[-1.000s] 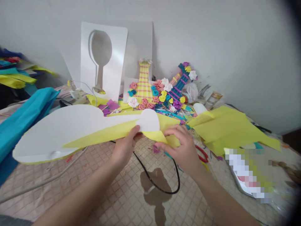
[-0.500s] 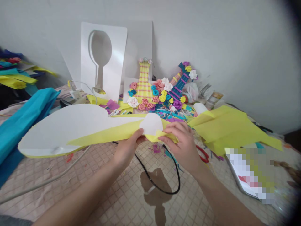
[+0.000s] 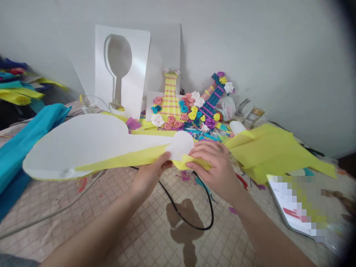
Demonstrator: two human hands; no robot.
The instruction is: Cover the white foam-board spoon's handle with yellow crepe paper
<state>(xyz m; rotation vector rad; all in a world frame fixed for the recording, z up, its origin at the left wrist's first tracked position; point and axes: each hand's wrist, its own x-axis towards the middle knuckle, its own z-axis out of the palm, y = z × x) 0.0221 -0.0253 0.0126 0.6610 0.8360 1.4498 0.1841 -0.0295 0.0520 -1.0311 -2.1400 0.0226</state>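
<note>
While the left hand [image 3: 148, 174] pinches the narrow end of the white guitar-shaped foam board [image 3: 91, 142], the right hand [image 3: 214, 167] presses yellow crepe paper [image 3: 130, 157] onto that end.

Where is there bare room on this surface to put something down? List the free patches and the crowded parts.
Free: the checked cover in the foreground, between the grey cable and the black cable loop, though it carries a dark stain. Crowded: the back by the wall, with flower-covered guitar models and scraps; the right side, under yellow paper; the left, under blue paper.
</note>
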